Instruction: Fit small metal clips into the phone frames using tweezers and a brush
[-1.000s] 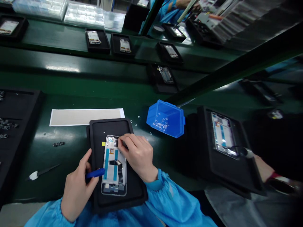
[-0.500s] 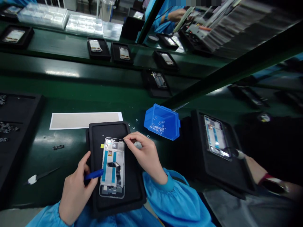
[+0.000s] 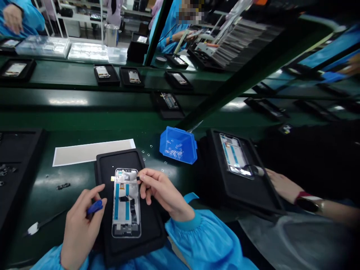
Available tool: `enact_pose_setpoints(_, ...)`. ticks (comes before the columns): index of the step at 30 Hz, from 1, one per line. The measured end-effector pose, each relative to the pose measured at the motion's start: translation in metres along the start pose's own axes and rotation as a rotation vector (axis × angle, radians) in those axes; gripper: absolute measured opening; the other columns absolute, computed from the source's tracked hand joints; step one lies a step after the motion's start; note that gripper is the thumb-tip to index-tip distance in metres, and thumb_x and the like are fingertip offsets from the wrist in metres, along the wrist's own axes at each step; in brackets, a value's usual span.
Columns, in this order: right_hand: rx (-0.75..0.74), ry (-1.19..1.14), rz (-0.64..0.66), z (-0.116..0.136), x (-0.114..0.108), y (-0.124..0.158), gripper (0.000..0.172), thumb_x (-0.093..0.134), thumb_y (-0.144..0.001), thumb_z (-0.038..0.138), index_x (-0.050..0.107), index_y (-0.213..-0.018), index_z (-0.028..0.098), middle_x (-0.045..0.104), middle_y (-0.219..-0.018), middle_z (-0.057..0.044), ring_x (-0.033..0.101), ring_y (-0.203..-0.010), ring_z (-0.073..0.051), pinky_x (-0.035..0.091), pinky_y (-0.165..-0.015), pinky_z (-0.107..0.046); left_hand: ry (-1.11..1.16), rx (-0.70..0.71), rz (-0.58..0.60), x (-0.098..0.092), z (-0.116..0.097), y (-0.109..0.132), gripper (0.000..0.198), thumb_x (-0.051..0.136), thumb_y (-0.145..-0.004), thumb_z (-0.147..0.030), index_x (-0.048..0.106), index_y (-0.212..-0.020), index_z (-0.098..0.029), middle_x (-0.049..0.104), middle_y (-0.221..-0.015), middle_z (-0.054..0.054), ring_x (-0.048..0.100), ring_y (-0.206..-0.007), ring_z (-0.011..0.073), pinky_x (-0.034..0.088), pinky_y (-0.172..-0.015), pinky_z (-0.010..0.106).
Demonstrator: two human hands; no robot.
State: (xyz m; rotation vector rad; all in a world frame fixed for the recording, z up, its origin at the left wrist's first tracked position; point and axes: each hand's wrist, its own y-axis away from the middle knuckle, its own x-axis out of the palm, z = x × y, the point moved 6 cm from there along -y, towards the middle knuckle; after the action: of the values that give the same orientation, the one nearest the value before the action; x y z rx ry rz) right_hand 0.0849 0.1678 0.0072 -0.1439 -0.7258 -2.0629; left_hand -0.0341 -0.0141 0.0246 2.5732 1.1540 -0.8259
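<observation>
An opened phone body [image 3: 119, 221], silvery inside with two blue strips and a black ribbon cable, lies on a black foam tray [image 3: 104, 161]. My left hand [image 3: 81, 225] is closed around a blue plastic stick [image 3: 95, 207] beside the tray's left edge, apart from the phone. At the phone's upper right edge, my right hand [image 3: 164, 195] pinches a small black piece [image 3: 138, 178] between thumb and forefinger. Whether that piece touches the phone, I cannot tell. A small yellow tab [image 3: 113, 179] shows at the phone's upper left edge.
A blue bin [image 3: 180, 138] with several tiny clear rings stands behind my right hand; more rings lie nearby. A pale strip [image 3: 84, 152] lies behind the tray. Tweezers [image 3: 35, 227] rest at left. At right, a co-worker's hand [image 3: 281, 183] works over another phone [image 3: 234, 155].
The blue stick has drawn back left, off the phone, with my left hand. My right hand has moved down slightly along the phone's edge, the black piece now visible. The camera view has shifted.
</observation>
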Motion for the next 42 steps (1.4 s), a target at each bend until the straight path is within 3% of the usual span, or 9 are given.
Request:
enact_pose_setpoints(3,-0.002,-0.015,0.016,-0.003,0.005,0.001,0.04,0.081,-0.073,0.051,0.06,-0.077,0.017,0.061,-0.063,0.002,0.057,-0.046,-0.009,0.046,-0.035,-0.015,0.08,-0.017,0.109,0.012,-0.013,-0.011,0.032,0.055,-0.089,-0.047,0.072,-0.099,-0.021,0.068,-0.082,0.002,0.065,-0.071,0.0153,0.054,-0.067,0.023)
enact_pose_setpoints(6,0.016,-0.054,0.039,-0.007,0.01,0.001,0.043,0.083,-0.07,0.052,0.058,-0.075,0.017,0.06,-0.065,0.003,0.057,-0.045,-0.008,0.047,-0.034,-0.015,0.122,-0.03,0.196,0.026,-0.024,-0.022,0.029,0.058,-0.087,-0.044,0.072,-0.095,-0.021,0.066,-0.072,0.0,0.062,-0.063,0.0142,0.053,-0.063,0.023)
enact_pose_setpoints(9,0.043,-0.109,0.066,-0.012,0.012,0.002,0.047,0.085,-0.066,0.053,0.057,-0.074,0.017,0.06,-0.067,0.004,0.058,-0.044,-0.008,0.048,-0.033,-0.015,0.121,0.033,0.191,0.033,-0.035,-0.03,0.022,0.061,-0.085,-0.038,0.071,-0.096,-0.021,0.064,-0.071,-0.002,0.059,-0.061,0.0126,0.052,-0.064,0.023)
enact_pose_setpoints(16,0.067,-0.143,0.102,-0.017,0.014,0.003,0.047,0.084,-0.068,0.054,0.057,-0.077,0.017,0.058,-0.06,0.005,0.057,-0.044,-0.008,0.048,-0.034,-0.014,0.088,0.176,0.207,0.047,-0.049,-0.034,0.014,0.063,-0.089,-0.031,0.068,-0.1,-0.024,0.067,-0.091,0.0,0.064,-0.082,0.0145,0.05,-0.074,0.023)
enact_pose_setpoints(25,0.061,-0.165,0.095,-0.018,0.013,0.004,0.049,0.085,-0.065,0.055,0.058,-0.075,0.016,0.057,-0.056,0.005,0.056,-0.042,-0.008,0.048,-0.033,-0.014,0.112,0.271,0.145,0.048,-0.055,-0.034,0.007,0.063,-0.09,-0.021,0.069,-0.091,-0.024,0.063,-0.082,-0.003,0.062,-0.075,0.0098,0.047,-0.068,0.018)
enact_pose_setpoints(37,0.041,-0.193,0.08,-0.017,0.013,0.005,0.046,0.086,-0.065,0.051,0.061,-0.078,0.016,0.061,-0.07,0.003,0.059,-0.045,-0.008,0.049,-0.033,-0.015,0.147,0.292,0.115,0.047,-0.055,-0.037,0.008,0.065,-0.088,-0.021,0.07,-0.094,-0.024,0.066,-0.081,-0.003,0.064,-0.074,0.0103,0.047,-0.065,0.017)
enact_pose_setpoints(42,-0.007,-0.135,0.081,-0.016,0.012,0.006,0.041,0.086,-0.067,0.047,0.062,-0.081,0.016,0.059,-0.057,0.005,0.057,-0.046,-0.008,0.049,-0.036,-0.013,0.145,0.287,0.115,0.046,-0.054,-0.035,0.008,0.064,-0.088,-0.02,0.069,-0.092,-0.025,0.065,-0.082,-0.004,0.064,-0.074,0.0098,0.047,-0.066,0.017)
